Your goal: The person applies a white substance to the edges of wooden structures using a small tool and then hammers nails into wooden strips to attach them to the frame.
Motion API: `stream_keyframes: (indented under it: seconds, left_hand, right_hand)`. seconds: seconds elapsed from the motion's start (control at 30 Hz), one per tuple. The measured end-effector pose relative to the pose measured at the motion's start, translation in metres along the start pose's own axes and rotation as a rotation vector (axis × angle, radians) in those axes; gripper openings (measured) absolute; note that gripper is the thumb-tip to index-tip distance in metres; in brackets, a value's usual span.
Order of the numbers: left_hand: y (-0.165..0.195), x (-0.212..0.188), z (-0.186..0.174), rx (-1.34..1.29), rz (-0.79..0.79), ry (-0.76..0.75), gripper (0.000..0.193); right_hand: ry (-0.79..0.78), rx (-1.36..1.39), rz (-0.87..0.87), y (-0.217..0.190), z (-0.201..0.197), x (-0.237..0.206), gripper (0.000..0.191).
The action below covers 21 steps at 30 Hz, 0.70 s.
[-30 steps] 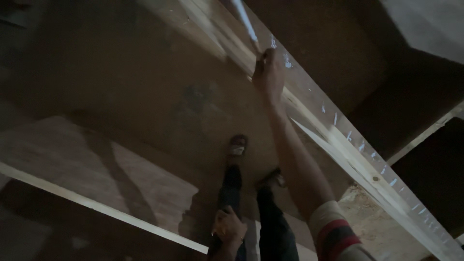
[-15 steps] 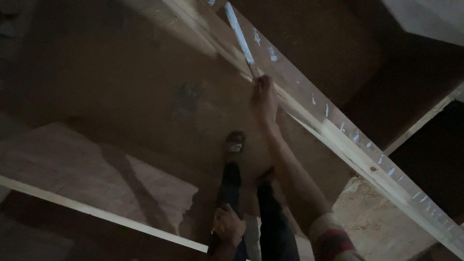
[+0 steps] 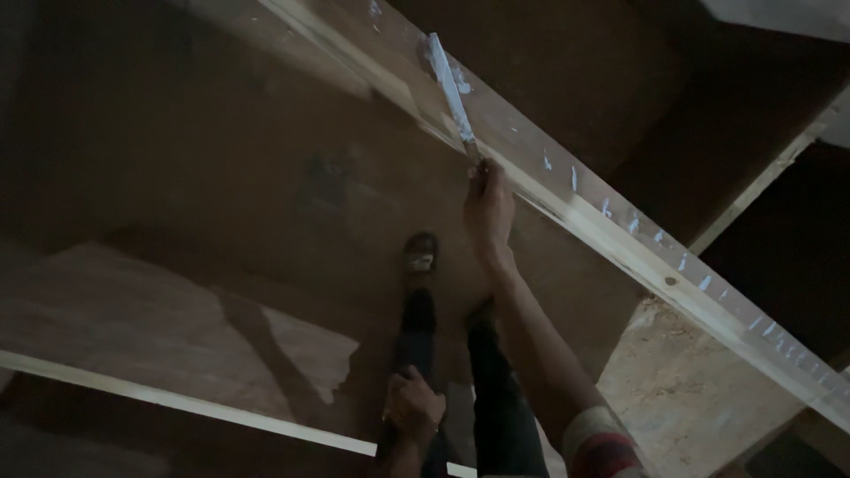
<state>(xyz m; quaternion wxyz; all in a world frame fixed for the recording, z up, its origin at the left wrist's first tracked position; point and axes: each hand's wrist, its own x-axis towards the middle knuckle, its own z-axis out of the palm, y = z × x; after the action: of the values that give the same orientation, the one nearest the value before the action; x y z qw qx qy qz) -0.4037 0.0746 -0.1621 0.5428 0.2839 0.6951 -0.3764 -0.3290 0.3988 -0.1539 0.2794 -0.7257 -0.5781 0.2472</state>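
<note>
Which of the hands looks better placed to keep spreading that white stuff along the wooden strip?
The right hand, probably. It grips the putty knife, whose white-coated blade lies on the pale wooden strip. The left hand rests low by the person's leg, far from the strip and holding nothing visible.

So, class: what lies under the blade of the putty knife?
The putty knife in the right hand lies against a pale wooden strip dotted with white filler dabs. The wood directly beneath the blade is covered.
</note>
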Motion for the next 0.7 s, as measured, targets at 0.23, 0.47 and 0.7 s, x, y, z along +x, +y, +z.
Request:
stream_keyframes:
  seconds: [0.23,0.47,0.7]
  left_hand:
    - [0.009,-0.007,-0.015,0.005,-0.026,-0.147,0.080]
    - [0.009,0.005,-0.001,0.028,-0.034,-0.233,0.088]
    - [0.008,0.009,0.021,0.215,0.123,-0.065,0.098]
  right_hand:
    - [-0.097,0.060,0.070,0.032,-0.020,-0.017,0.015]
    - [0.050,0.074,-0.019,0.066,-0.044,-0.044,0.023]
    - [0.188,-0.061,-0.145,0.080,-0.063,-0.051,0.025]
